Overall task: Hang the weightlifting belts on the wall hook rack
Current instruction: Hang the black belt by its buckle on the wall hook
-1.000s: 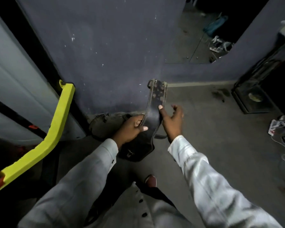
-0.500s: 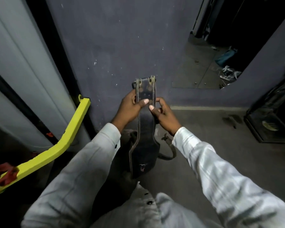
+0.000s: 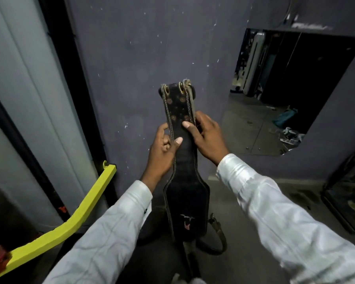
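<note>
1. One weightlifting belt was in view, dark leather with pale stitching, along with two hands in white sleeves; no second belt could be made out.
2. The belt stood upright in front of the purple wall, narrow punched end up, wide padded end down, and a strap loop trailed from below the padded end, right of the belt.
3. Left of the belt, a yellow bar slanted up to the wall's left edge, beside a black vertical frame.
4. The left hand gripped the belt's left edge at its narrow section, thumb pressed across the front face, fingers curled behind.
5. The right hand clasped the belt's right edge slightly higher, thumb laid on the front face near the punched holes.
6. Above the belt's top end the wall was bare and flat.
7. Right of the belt, a wall mirror was mounted on the wall, and a dark glass case stood on the floor at the far right.
</note>
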A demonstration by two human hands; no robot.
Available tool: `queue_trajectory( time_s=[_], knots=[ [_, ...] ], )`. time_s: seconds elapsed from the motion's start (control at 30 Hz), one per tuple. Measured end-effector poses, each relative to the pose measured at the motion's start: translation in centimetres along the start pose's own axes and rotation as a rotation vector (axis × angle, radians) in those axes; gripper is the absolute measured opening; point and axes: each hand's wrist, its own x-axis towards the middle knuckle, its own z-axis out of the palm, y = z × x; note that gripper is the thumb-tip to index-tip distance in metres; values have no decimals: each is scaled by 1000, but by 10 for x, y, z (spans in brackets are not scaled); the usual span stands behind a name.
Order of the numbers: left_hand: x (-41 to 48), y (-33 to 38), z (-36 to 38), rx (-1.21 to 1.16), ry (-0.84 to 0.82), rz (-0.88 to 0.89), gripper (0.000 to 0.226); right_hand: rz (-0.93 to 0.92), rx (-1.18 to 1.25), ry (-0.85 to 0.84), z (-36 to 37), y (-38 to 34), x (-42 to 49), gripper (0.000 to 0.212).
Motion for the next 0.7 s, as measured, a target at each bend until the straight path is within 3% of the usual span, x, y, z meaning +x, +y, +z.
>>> queue_trajectory(
  time_s=[0.2, 0.43, 0.5, 0.63, 0.7],
  knots=[
    [45, 40, 26, -38, 175, 151, 28, 157, 90, -106, -13, 7, 10, 25],
    [72, 65, 45, -84, -94, 159, 46, 48, 77, 18, -55, -3, 59, 22],
    [76, 75, 47, -10, -31, 230, 44, 23, 37, -12, -70, -11, 74, 22],
    [90, 92, 40, -1, 67, 316, 39, 130, 192, -242, -79, -9, 72, 23],
    [101, 100, 37, 2, 72, 343, 39, 177, 288, -477, -69, -3, 65, 43]
  ],
)
